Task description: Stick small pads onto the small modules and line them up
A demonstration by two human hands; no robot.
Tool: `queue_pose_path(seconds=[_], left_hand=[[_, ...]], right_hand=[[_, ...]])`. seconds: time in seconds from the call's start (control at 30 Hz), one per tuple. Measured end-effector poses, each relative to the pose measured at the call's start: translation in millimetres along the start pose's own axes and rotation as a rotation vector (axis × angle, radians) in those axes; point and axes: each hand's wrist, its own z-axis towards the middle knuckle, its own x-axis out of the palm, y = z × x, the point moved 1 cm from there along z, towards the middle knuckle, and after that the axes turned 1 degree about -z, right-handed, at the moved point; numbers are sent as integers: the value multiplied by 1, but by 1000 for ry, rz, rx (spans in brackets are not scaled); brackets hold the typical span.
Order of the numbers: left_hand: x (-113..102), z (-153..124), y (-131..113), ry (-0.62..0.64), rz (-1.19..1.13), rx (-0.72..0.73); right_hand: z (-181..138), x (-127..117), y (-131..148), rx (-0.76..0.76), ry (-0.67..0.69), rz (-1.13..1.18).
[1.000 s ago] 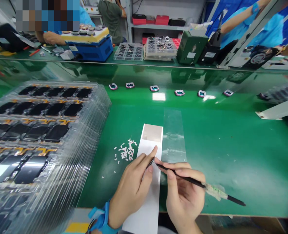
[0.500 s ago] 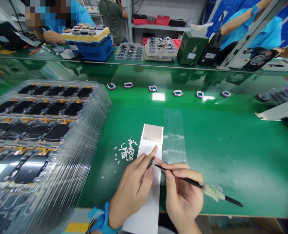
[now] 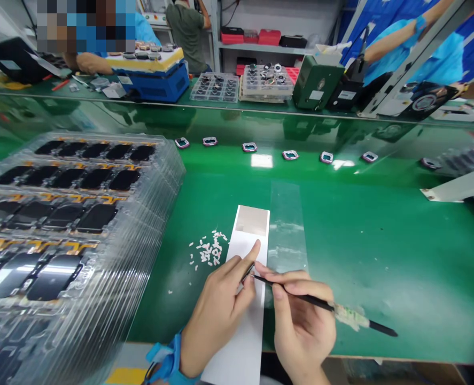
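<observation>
My left hand (image 3: 220,307) pinches a small dark part (image 3: 247,274) between thumb and bent fingers, its index finger pointing forward; most of the part is hidden. Below it lies a long white strip (image 3: 248,246) with a beige patch at its far end. My right hand (image 3: 304,315) grips a slim black tweezers-like tool (image 3: 312,300), its handle wrapped in clear tape. The tool's fine tip meets the dark part at my left fingertips. To the left of the strip is a scatter of small white bits (image 3: 211,251). A clear plastic film (image 3: 287,224) lies along its right side.
Stacked clear trays (image 3: 152,214) of black screens stand on the left. Across the green bench (image 3: 360,230) runs a row of small watch cases (image 3: 249,146). A white bracket (image 3: 461,182) juts in at right. Behind the rear ledge are boxes, a blue machine (image 3: 156,80) and other people.
My left thumb has shifted slightly and the tool's tip sits a little lower against the dark part. The whole view has moved slightly. Both hands keep their holds.
</observation>
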Motion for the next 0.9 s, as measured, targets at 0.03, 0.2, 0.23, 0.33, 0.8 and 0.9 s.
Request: queue_pose_path(seconds=[0.03, 0.2, 0.23, 0.33, 0.8, 0.9], left_hand=[[0, 0, 0, 2, -1, 0], [1, -1, 1, 21, 1, -36], [1, -1, 1, 29, -10, -43], [-2, -4, -1, 22, -80, -85], [-32, -20, -21, -337, -229, 24], [-61, -51, -39, -437, 54, 247]], right_hand=[[-1, 0, -1, 0, 4, -3], [-2, 3, -2, -10, -5, -17], [-1, 2, -2, -7, -12, -15], [9, -6, 1, 28, -49, -25], [167, 23, -50, 235, 508, -806], [232, 39, -89, 336, 463, -979]])
